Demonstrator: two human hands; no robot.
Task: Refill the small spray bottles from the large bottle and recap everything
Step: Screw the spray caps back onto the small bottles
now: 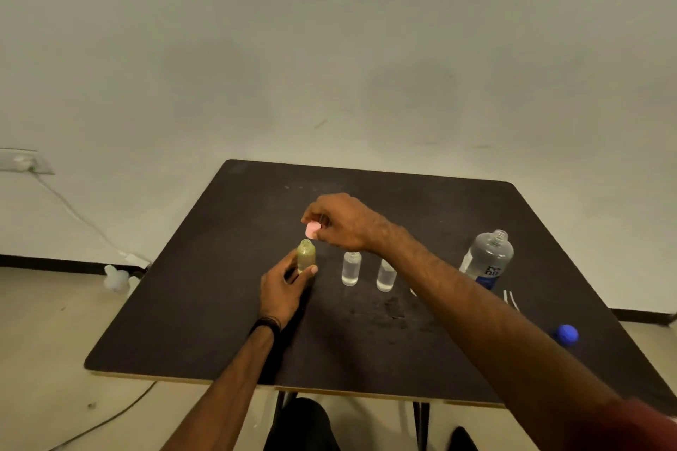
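**Pink cap held above the open yellow bottle**

On the dark square worktop [205,304], the left hand [284,291] grips a small yellow-tinted translucent spray bottle [306,255], fingers and thumb curled round its lower body; the bottle stands upright with its neck uncapped. The right hand [346,221] reaches across from the right and pinches a small pink cap piece [312,230] between thumb and fingertips, just above and slightly right of the yellow bottle's mouth, not touching it.

To the right of the yellow bottle stand two small clear spray bottles, one [351,268] just beside it and the second [386,275] partly hidden by the right forearm; both are uncapped and hold clear liquid. Further right, a large clear plastic bottle with a blue-and-white label [489,258] stands open. Its round blue cap [566,334] lies near the worktop's right edge, well apart from the bottle.
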